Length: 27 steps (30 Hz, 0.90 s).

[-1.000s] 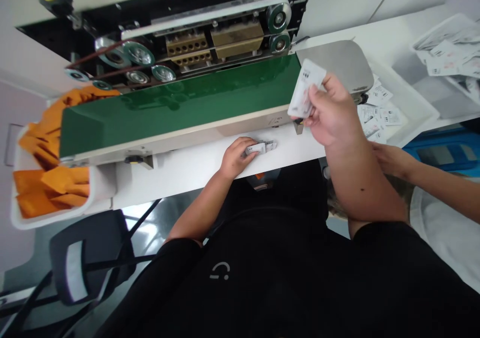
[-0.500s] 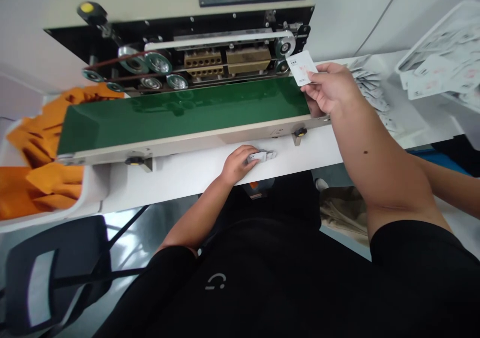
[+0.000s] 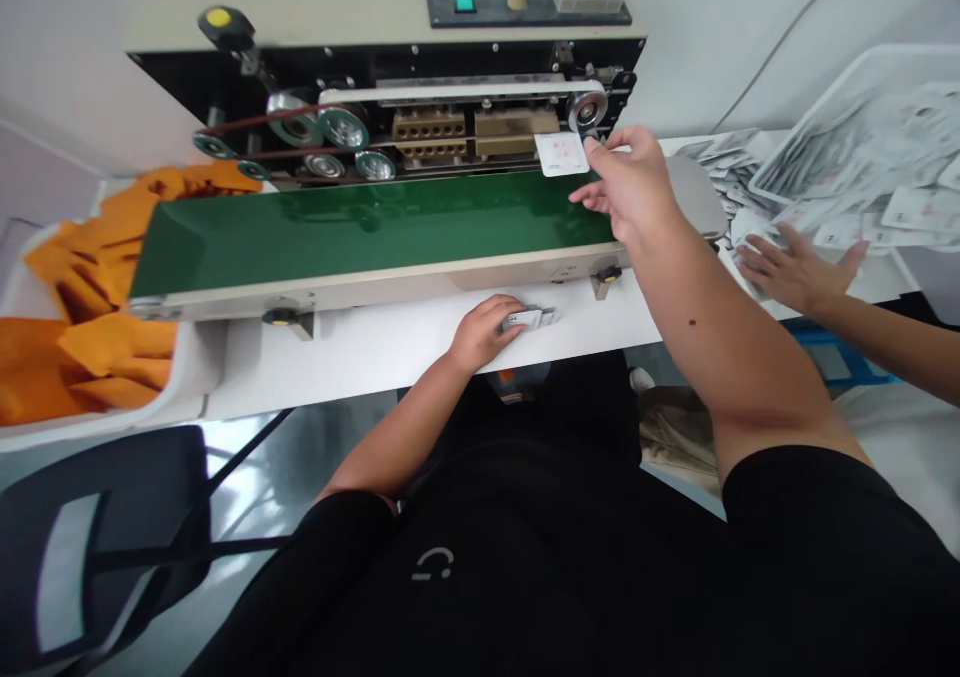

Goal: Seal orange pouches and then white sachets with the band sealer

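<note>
At the right end of a band sealer (image 3: 517, 137), my right hand (image 3: 634, 177) pinches a small white printed sachet (image 3: 562, 154) by its right edge. The sachet's far edge lies along the sealer's belts, above the green conveyor (image 3: 360, 222). My other fingers hang loosely over the conveyor. Below the conveyor's front rail, my left hand (image 3: 487, 332) rests on the white table (image 3: 375, 355), its fingers wrapped round a small stack of white sachets (image 3: 531, 318). The stack's left part is hidden in that hand.
On the right, a co-worker's spread hand (image 3: 799, 267) reaches over loose sachets beside a full white bin (image 3: 795, 87). Orange pouches (image 3: 112, 347) fill a white bin at left. Conveyor knobs (image 3: 281, 317) stick out in front. A black chair (image 3: 97, 537) stands lower left.
My right hand has carried the sachet left to the sealer's belts and turned it level. A co-worker's hand has come over the loose sachets. My left hand stays on its stack.
</note>
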{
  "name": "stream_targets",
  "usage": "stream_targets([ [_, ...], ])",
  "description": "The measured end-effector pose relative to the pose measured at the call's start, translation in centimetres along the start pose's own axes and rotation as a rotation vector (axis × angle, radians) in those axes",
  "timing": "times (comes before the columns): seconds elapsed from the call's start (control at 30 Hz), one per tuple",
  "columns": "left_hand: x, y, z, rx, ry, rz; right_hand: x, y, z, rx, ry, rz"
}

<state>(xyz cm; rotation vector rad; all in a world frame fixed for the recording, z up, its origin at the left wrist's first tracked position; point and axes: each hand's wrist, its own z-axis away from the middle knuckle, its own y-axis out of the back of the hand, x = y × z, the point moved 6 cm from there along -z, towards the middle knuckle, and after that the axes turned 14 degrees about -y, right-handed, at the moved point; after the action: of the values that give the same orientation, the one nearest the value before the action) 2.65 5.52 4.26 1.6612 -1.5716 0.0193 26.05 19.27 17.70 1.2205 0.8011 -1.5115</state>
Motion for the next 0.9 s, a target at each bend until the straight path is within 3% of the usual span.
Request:
stream_targets([
  [0.07, 0.0, 0.0, 0.1, 0.004, 0.001, 0.0, 0.2, 1.1, 3.9, 0.06, 0.228, 0.006],
  [0.13, 0.0, 0.0, 0.1, 0.001, 0.007, -0.01, 2.1, 2.2, 8.5, 0.087, 0.442, 0.043],
  [0.23, 0.0, 0.0, 0.2, 0.0, 0.021, -0.027, 7.9, 2.5, 13.4, 0.074, 0.539, 0.251],
  [0.3, -0.1, 0.0, 0.2, 0.006, 0.033, -0.022, 12.0, 1.8, 14.8, 0.021, 0.54, 0.407],
  [0.4, -0.1, 0.0, 0.2, 0.005, 0.048, -0.007, 16.7, 0.7, 14.6, -0.044, 0.506, 0.559],
  [0.47, -0.1, 0.1, 0.2, 0.005, 0.055, -0.005, 18.3, 0.4, 13.9, -0.06, 0.483, 0.576],
  [0.8, 0.0, 0.2, -0.1, 0.016, 0.047, -0.036, 18.5, 0.8, 11.6, -0.096, 0.387, 0.472],
  [0.9, -0.1, 0.2, -0.1, 0.021, 0.068, -0.041, 19.2, 1.3, 11.3, -0.047, 0.299, 0.419],
])
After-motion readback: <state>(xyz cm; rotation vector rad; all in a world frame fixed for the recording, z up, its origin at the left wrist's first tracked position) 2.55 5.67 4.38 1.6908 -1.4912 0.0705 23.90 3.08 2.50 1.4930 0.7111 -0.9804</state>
